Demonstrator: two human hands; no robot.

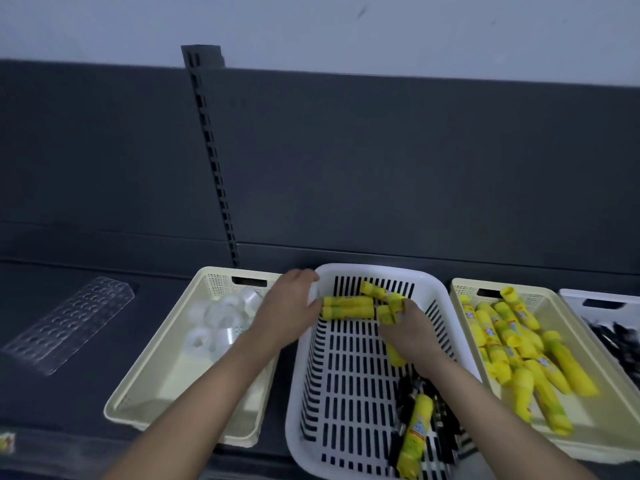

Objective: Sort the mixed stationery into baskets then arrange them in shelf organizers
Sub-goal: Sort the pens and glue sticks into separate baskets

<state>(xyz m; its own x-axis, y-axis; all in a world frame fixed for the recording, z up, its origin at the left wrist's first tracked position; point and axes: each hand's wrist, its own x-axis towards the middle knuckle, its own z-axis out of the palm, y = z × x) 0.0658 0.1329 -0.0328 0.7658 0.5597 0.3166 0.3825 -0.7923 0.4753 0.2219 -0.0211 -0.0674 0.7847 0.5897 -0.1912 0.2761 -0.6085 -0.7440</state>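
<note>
Your left hand (294,306) pinches two glue sticks (348,307) by their ends near the far left corner of the white basket (440,289). Your right hand (412,327) curls round more beside them, likely bound for the cream basket (602,452) of glue sticks on the right.

Dark shelving is picked out under a pale wall, seen from above.

A pale wall (311,26) is seen along the top, marked by a small dark smudge (361,12). Below it, a dark grey back panel (415,161) is spread across the full width, and a seam is run along its lower part. A slotted upright (211,150) is set against the panel left of centre, and its column of slots is carried down to the dark shelf (69,393). At the lower left edge a small yellow-and-white object (7,442) is caught, too blurred to be made out.
</note>
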